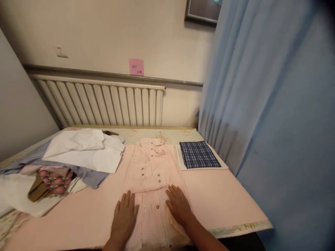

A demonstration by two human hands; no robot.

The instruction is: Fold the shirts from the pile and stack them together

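A light pink buttoned shirt [153, 174] lies lengthwise in front of me, its collar at the far end and its sleeves folded inward across the front. My left hand [125, 212] rests flat near the shirt's left edge, fingers stretched out and pointing away. On the other side, my right hand [179, 204] lies flat on the shirt just below the folded cuff, its fingers spread. Neither hand grips anything. Small dark buttons show on the front and cuffs. The shirt's near end runs out of view at the bottom.
A jumbled clothes pile [86, 150], white, blue and patterned, covers the left side. A folded dark plaid garment [199, 154] sits on a folded white striped one [223, 165] at the right. A blue curtain [256, 87] hangs along the right edge. Behind stands a radiator [104, 104].
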